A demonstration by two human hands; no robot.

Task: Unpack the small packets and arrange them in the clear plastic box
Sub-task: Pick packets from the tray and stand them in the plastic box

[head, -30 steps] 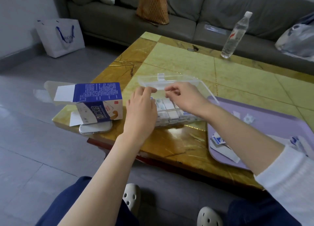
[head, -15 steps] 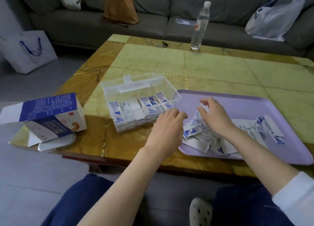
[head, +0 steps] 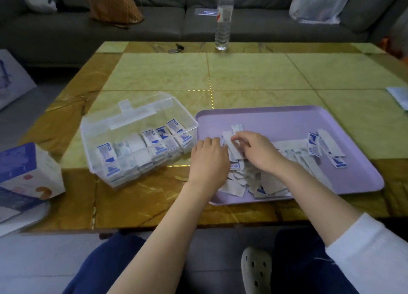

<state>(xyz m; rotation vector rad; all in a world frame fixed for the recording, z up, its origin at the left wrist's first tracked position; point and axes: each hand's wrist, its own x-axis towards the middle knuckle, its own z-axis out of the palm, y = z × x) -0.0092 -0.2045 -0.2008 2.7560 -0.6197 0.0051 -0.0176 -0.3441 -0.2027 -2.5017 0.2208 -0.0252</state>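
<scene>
Nearest were dark blue trouser knees, a white perforated shoe [head: 256, 269] and pale floor tiles. A white sleeve [head: 371, 249] covered the right upper forearm. Both forearms reached over the marbled yellow-and-brown bench [head: 254, 73].

At its near left corner a blue-and-white carton [head: 22, 172] lay blurred and cut off by the frame edge. Its print could not be read.

The clear plastic box [head: 88, 139] stood left of centre with its lid tilted up at the back. Rows of small blue-and-white packets [head: 152, 137] stood packed inside.

Just right of it sat a lilac tray [head: 287, 119] holding a loose heap of packets [head: 247, 181].

The left grip [head: 209, 157] lay knuckles up at the tray's left end, fingers curled down onto the heap. The fingertips were hidden, so what it held could not be told. The right grip [head: 258, 152] curled its fingers onto a long white packet [head: 231, 149] between the two hands, pinching its far end.

A sheet of paper [head: 399, 95] was cut off at the right edge.

Farther off stood a clear water bottle [head: 223, 26], with a small dark object [head: 175, 48] too small to identify.

Behind the bench ran a grey sofa [head: 254, 28] bearing a brown bag [head: 112, 6] and a pale plastic bag [head: 315, 4], both cropped at the top.
</scene>
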